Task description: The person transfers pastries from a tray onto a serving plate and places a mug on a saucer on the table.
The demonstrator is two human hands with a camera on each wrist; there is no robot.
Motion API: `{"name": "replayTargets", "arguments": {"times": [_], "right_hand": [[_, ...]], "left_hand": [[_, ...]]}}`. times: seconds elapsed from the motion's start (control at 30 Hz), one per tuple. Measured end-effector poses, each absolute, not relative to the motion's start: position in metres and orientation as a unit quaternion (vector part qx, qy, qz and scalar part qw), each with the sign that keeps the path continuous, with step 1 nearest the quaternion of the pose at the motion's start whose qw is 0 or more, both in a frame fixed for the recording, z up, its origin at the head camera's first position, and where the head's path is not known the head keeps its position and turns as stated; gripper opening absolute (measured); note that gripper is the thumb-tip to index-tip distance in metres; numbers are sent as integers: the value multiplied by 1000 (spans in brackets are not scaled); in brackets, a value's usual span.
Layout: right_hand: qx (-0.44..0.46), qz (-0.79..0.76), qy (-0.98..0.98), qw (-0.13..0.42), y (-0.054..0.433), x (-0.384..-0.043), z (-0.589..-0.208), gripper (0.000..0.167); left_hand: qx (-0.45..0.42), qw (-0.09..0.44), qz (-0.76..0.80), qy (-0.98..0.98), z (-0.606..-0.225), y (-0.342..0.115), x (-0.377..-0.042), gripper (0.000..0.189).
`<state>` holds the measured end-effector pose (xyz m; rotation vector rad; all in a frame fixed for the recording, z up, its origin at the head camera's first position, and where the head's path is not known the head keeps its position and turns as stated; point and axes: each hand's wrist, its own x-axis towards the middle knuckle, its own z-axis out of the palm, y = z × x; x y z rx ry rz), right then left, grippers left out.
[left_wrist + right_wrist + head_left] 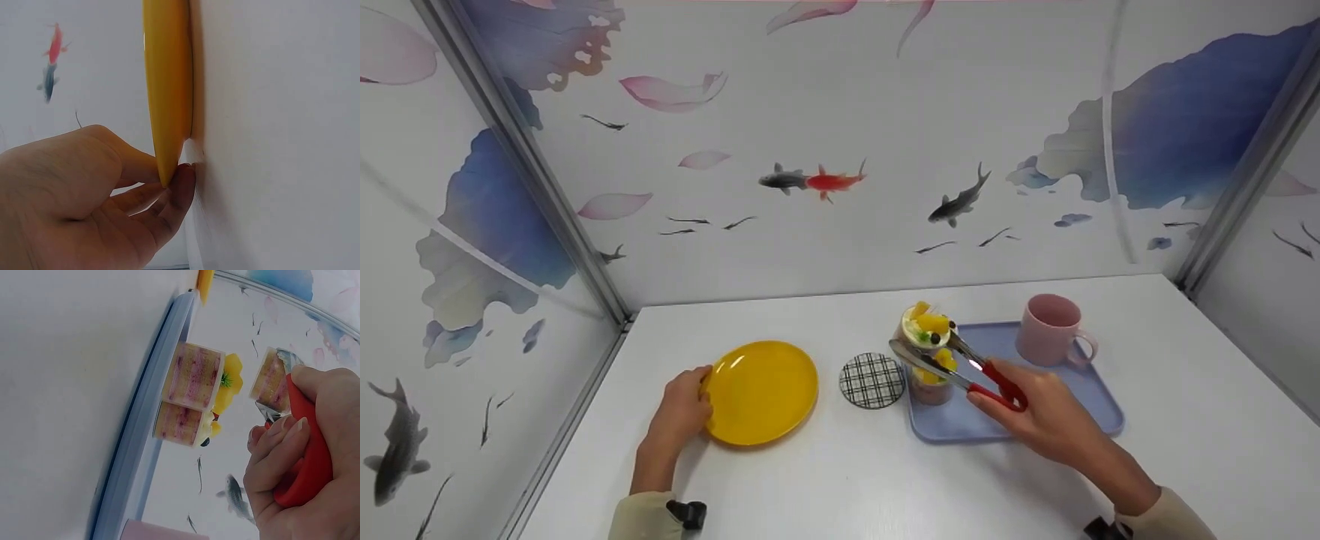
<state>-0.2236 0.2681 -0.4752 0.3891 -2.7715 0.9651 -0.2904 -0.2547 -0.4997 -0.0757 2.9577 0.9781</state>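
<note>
My left hand (681,401) pinches the left rim of a yellow plate (761,394), thumb above and fingers curled under the edge in the left wrist view. Red-handled metal tongs (988,394) are gripped in my right hand (1050,416). Between the tongs' tips is a layered cake cup (271,382), raised clear of the tray in the right wrist view; yellow fruit and dark berries top it in the head view. Two more cake cups, one larger-looking (194,377) and one smaller-looking (179,424), stand side by side on the blue tray (960,429).
A pink mug (1046,330) stands at the tray's back right. Between plate and tray lies a round checked coaster (871,381). Walls printed with fish and petals close off the white table (825,487) at the back and sides.
</note>
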Motion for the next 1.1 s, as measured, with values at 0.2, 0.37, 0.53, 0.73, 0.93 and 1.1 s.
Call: {"name": "replayTargets", "arguments": {"times": [0.2,0.37,0.53,0.73,0.93,1.1], "right_hand": [[139,322,-932,90,263,-224,-476,71],[144,323,-931,91,259,-224,-477,71],[151,323,-929,97,255,-226,-479,71],[158,328,-928,86,250,-226,-480,72],[161,326,-928,77,245,-227,-483,73],[160,327,-929,64,240,-229,-484,77]], "left_hand": [[-22,14,325,945,-500,-256,-293,57],[-22,14,324,946,-498,-255,-291,55],[-23,16,331,943,-498,-255,-291,55],[-24,16,328,944,-500,-256,-292,55],[-25,20,329,944,-502,-256,-292,55],[-29,26,333,942,-500,-256,-292,56]]}}
